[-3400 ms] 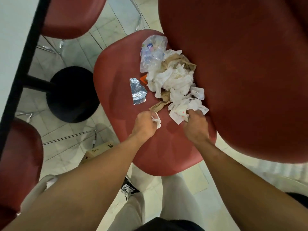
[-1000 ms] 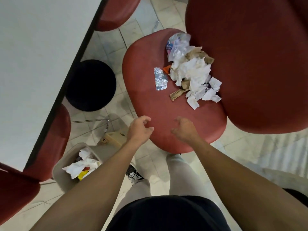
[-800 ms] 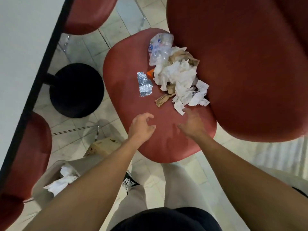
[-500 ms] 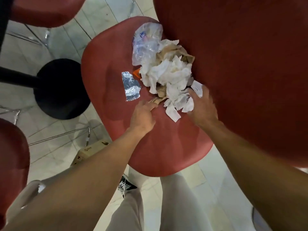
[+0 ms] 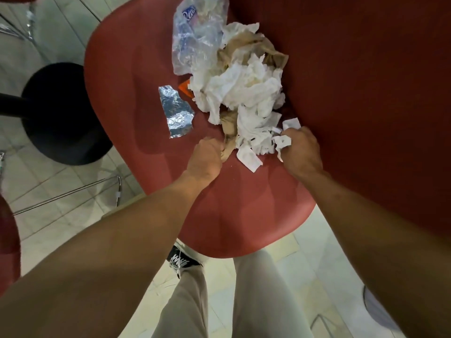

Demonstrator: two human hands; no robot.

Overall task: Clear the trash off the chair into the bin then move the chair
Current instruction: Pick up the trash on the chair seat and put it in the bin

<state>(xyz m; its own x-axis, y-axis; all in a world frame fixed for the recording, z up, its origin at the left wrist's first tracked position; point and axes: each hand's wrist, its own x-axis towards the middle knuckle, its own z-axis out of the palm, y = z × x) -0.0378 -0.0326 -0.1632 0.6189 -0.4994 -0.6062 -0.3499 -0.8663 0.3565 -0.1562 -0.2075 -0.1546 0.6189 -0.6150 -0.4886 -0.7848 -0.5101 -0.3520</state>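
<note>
Hands gathering the near edge of the trash pile on the red chair seat (image 5: 151, 76).

Clearing is under way: the left hand (image 5: 205, 158) is curled closed, pinching a brown paper scrap (image 5: 229, 132), and the right hand (image 5: 301, 152) is fisted around torn white paper bits (image 5: 283, 142). Most of the pile remains, with crumpled white tissues (image 5: 244, 86), a clear plastic wrapper (image 5: 192, 37) and a foil piece (image 5: 177, 113) lying just beside it. Next, I judge, both handfuls must be lifted and carried to the bin, which is out of view, without scraps slipping free.
</note>
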